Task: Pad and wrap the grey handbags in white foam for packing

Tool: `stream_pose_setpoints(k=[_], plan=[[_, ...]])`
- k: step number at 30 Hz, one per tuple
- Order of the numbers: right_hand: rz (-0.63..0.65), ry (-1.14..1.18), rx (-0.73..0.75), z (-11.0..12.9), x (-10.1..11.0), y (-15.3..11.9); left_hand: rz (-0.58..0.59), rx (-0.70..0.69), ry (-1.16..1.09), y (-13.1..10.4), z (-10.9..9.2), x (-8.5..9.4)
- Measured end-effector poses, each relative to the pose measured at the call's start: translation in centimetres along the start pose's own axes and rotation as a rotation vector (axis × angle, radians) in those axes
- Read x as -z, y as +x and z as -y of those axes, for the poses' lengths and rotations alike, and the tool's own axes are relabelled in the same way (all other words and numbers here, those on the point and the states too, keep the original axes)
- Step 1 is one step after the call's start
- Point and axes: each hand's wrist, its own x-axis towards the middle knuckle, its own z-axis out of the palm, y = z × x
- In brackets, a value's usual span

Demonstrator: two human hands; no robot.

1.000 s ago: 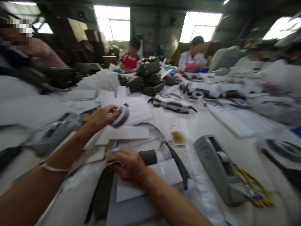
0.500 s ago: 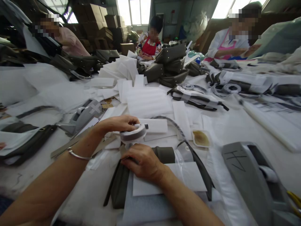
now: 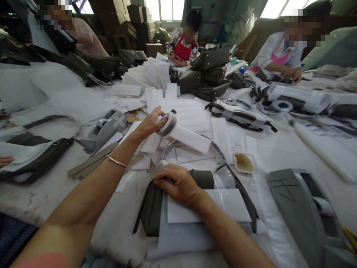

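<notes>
My left hand (image 3: 156, 121) is closed on a grey-white roll of strip (image 3: 168, 124) with a small black tip, raised beyond the bag. A white foam strip (image 3: 193, 140) slants right from beside the roll; I cannot tell whether I hold it. My right hand (image 3: 178, 182), fingers bent and pinching, grips the top left corner of a dark olive handbag (image 3: 152, 214). White sheets (image 3: 209, 206) cover the bag's front. Its strap (image 3: 219, 152), partly wrapped in film, arches up behind; my right hand hides its left base.
Grey tape dispensers stand at right (image 3: 301, 208) and left (image 3: 107, 128). A small white dish (image 3: 244, 163) sits beyond the bag. White foam sheets (image 3: 189, 111), brown card strips (image 3: 93, 160) and stacked bags (image 3: 210, 70) lie around. Several co-workers sit across and at the left.
My left hand has moved up and away with the roll, above the far sheets. The foam strip beside it has tilted. My right hand stays on the bag's corner; the view has shifted slightly.
</notes>
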Motion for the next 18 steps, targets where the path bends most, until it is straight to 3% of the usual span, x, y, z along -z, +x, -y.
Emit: stream_pose_setpoints(k=[2, 5, 6, 8, 12, 18], plan=[[-0.006, 0.003, 0.010, -0.1, 0.0, 0.0, 0.138, -0.029, 0.063, 0.8, 0.3, 0.3], [0.001, 0.008, 0.017, -0.2, -0.1, 0.0, 0.509, -0.146, 0.261, 1.9, -0.9, -0.5], [0.001, 0.008, 0.012, -0.2, -0.1, 0.0, 0.585, -0.174, 0.337, 2.4, -1.6, -1.0], [-0.010, 0.008, -0.002, -0.2, -0.1, 0.0, 0.629, -0.203, 0.447, 3.3, -2.9, -2.1], [-0.049, 0.033, -0.002, -0.4, -0.2, -0.1, 0.581, -0.177, 0.458, 4.8, -3.8, -1.9], [-0.054, 0.034, 0.027, -0.6, -0.1, -0.3, 0.054, 0.000, 0.300, 4.9, -1.9, 3.7]])
